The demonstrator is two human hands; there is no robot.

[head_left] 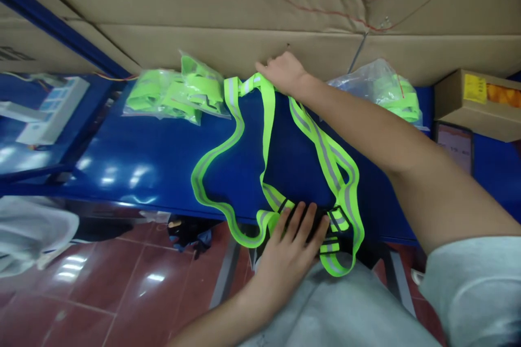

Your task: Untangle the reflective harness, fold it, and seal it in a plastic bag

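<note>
A neon-green reflective harness (321,146) with grey stripes lies in loose loops across the blue table. My right hand (285,73) is at its far end, fingers closed on the straps by the cardboard. At the near edge, my left hand (293,235) rests palm down, with fingers apart, over the harness's black buckle part. Beneath those fingers most of the black piece is hidden. Strap loops hang over the table's front edge on both sides of my left hand.
Bagged green straps (175,92) lie at the back left, and another clear bag (391,92) at the back right. A phone (455,146) lies by a small cardboard box (476,102). Large cardboard (228,43) lines the rear. A white device (52,111) stands far left.
</note>
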